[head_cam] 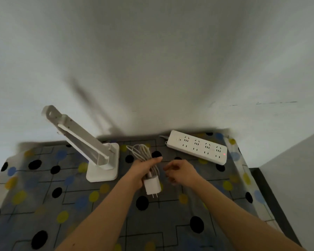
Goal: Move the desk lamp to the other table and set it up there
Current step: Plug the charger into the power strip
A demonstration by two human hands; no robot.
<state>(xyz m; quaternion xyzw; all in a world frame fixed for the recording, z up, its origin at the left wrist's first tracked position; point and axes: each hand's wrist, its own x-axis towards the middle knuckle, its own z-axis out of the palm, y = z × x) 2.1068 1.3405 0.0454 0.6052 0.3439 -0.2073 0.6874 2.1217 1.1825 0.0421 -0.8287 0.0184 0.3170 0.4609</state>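
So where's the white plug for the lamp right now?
The plug is near the middle of the head view, held in the left hand with the bundled cable, just right of the lamp base, nearer than the power strip.

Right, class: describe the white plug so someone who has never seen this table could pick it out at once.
Start at the table with the spotted cloth; between the lamp and the power strip, the left hand grips a coiled cable. The plug is the small white block at the bundle's near end, the only thing with metal prongs.
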